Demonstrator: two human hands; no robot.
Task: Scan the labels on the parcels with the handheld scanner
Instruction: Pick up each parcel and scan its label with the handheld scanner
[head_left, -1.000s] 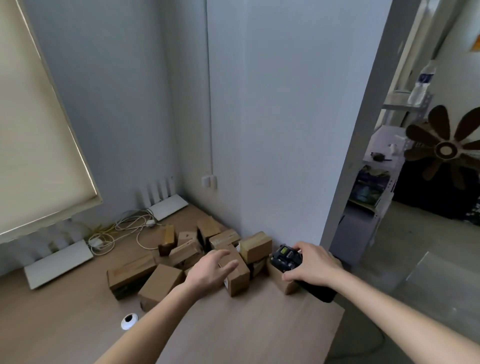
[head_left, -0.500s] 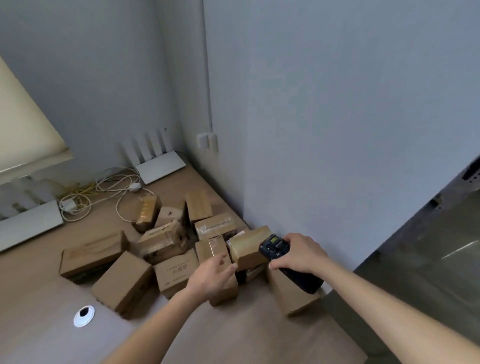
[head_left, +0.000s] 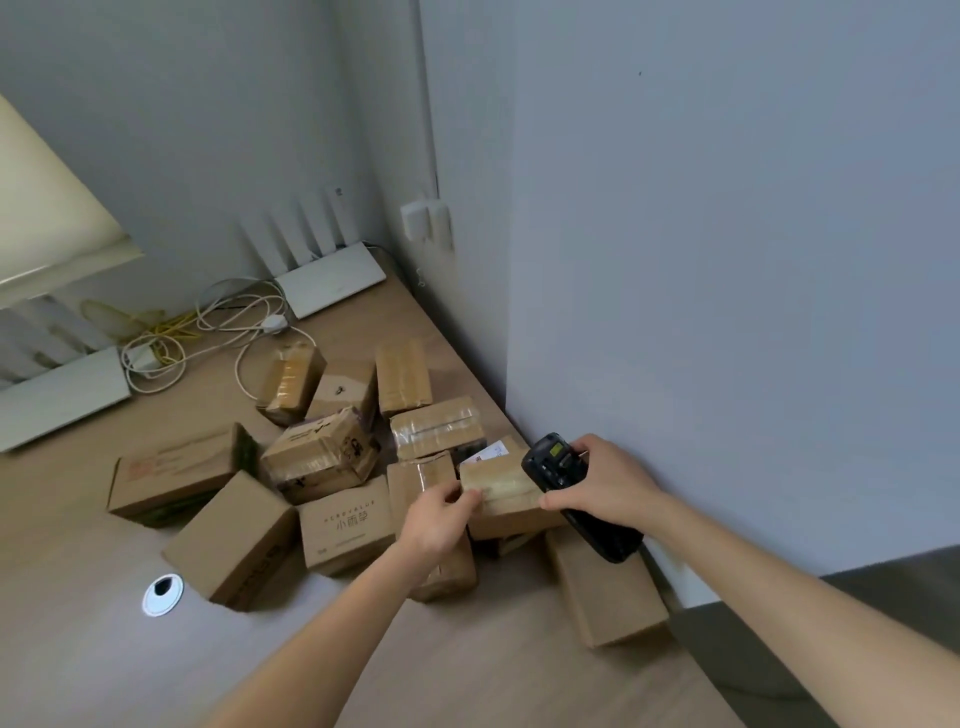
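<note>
At the far left we are seeing a flat white device (head_left: 57, 397) lying on the wooden desk (head_left: 493, 670), with a tangle of white and yellow cables (head_left: 197, 332) spreading beside it toward a second white device with upright antennas (head_left: 332, 278) in the corner. A round white cable grommet (head_left: 162, 594) is sitting in the desk near the front. Moving right, we are looking at a heap of cardboard parcels crowding against the wall (head_left: 727, 260): a long box (head_left: 174, 473) at the left edge, a plain box (head_left: 234, 540) in front of it, a printed box (head_left: 347, 524) beside that, and a taped box (head_left: 322, 454) resting tilted on top of the pile. Our left hand (head_left: 439, 519) is reaching in and pinching the near left edge of a small taped parcel (head_left: 501, 493) that is lying on top of the other boxes in the middle of the heap. A white label (head_left: 485, 453) is peeking out just behind it. Our right hand (head_left: 605, 483) is gripping the black handheld scanner (head_left: 558, 467), fingers curling round its body, its head and small screen hanging over the right end of that parcel. Another box (head_left: 605, 592) is lying below the scanner, beside the wall.
</note>
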